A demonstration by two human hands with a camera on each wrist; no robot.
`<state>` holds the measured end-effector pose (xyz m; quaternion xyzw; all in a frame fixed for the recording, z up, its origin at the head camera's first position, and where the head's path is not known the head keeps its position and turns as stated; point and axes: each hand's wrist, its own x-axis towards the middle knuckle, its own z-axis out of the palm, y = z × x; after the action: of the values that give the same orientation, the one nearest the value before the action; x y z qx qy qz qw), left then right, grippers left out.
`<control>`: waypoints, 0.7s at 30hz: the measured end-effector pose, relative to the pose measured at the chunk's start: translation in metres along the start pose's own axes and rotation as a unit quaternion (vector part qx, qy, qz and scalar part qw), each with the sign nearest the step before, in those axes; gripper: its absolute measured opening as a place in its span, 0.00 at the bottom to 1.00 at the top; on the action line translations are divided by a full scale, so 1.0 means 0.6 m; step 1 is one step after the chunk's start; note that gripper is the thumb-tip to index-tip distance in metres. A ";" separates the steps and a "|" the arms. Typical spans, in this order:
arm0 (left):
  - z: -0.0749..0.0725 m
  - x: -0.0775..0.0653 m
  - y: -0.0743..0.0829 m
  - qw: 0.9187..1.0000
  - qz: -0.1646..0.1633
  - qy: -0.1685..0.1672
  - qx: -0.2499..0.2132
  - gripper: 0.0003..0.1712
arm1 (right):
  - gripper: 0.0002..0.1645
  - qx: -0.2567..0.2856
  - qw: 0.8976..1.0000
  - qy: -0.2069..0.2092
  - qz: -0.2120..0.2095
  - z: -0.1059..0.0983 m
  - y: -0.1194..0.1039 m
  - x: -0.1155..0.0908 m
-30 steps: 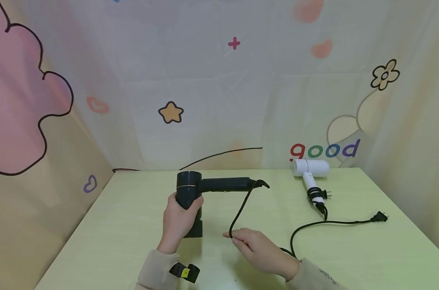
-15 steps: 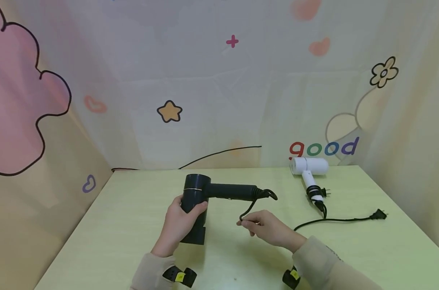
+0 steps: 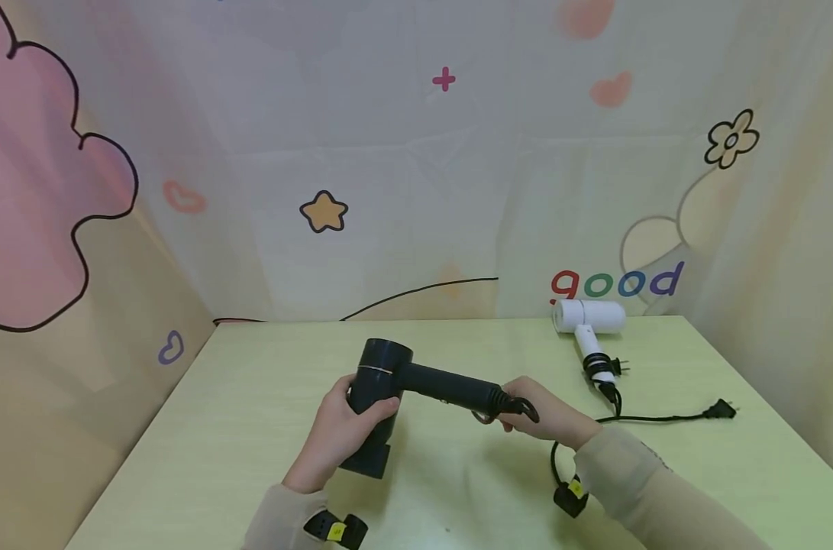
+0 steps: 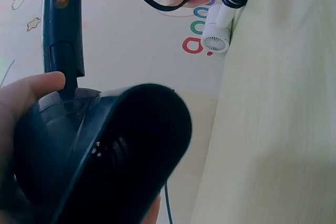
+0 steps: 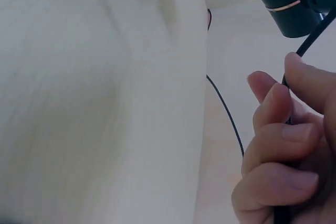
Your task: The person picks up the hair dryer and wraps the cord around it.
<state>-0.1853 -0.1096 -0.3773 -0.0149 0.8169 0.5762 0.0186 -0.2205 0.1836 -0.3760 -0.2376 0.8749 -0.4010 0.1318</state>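
My left hand (image 3: 350, 424) grips the barrel of a dark hair dryer (image 3: 450, 386), its thumb lying across the near side. The dryer is held up over the table, with its handle pointing right and tilted slightly down. The dark, wide nozzle opening (image 4: 142, 145) faces the left wrist camera. Fingers of my right hand (image 5: 283, 145) curl round the dryer's black cord (image 5: 317, 32). In the head view that hand (image 3: 543, 409) is just behind the handle's cord end, which partly hides its fingertips.
At the back right of the pale table (image 3: 182, 473) lies a white hair dryer (image 3: 598, 317), black cord wound round its handle. A black plug (image 3: 720, 409) lies on the table at the right, with cord running left from it. A printed curtain (image 3: 402, 176) hangs behind.
The right hand has moved up and right, from below the handle to its cord end, taking the cord with it. The dark hair dryer has shifted right and its handle has dipped.
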 end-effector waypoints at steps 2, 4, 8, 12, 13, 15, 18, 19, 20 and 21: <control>-0.001 -0.002 0.000 1.000 0.004 -0.003 0.004 0.47 | 0.07 -0.017 1.000 0.000 -0.017 -0.011 0.001 0.001; -0.002 -0.003 0.001 1.000 0.007 -0.006 0.008 0.47 | 0.09 -0.023 1.000 0.004 -0.011 -0.021 -0.001 0.003; -0.004 -0.006 0.003 1.000 0.012 -0.008 0.017 0.47 | 0.13 -0.045 0.998 0.032 0.008 -0.035 -0.012 0.004; -0.006 -0.008 0.004 0.999 0.015 -0.006 0.028 0.47 | 0.15 -0.084 0.994 0.070 -0.003 -0.044 -0.026 0.002; -0.006 -0.009 0.004 0.999 0.015 -0.005 0.032 0.47 | 0.16 -0.092 0.993 0.078 -0.006 -0.047 -0.029 0.002; -0.006 -0.010 0.005 0.999 0.016 -0.002 0.039 0.46 | 0.16 -0.102 0.990 0.093 -0.009 -0.050 -0.037 0.000; -0.006 -0.012 0.006 0.998 0.017 0.004 0.054 0.46 | 0.16 -0.110 0.988 0.109 -0.015 -0.056 -0.049 -0.003; -0.006 -0.013 0.006 0.998 0.019 0.007 0.061 0.46 | 0.16 -0.111 0.987 0.113 -0.018 -0.058 -0.054 -0.005; -0.006 -0.013 0.006 0.997 0.021 0.010 0.068 0.46 | 0.16 -0.112 0.987 0.116 -0.020 -0.059 -0.058 -0.006; -0.005 -0.013 0.005 0.997 0.024 0.014 0.077 0.46 | 0.16 -0.113 0.986 0.119 -0.024 -0.061 -0.062 -0.008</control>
<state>-0.1775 -0.1116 -0.3729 -0.0021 0.8592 0.5116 -0.0052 -0.2202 0.1885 -0.3235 -0.2223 0.9181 -0.3280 -0.0105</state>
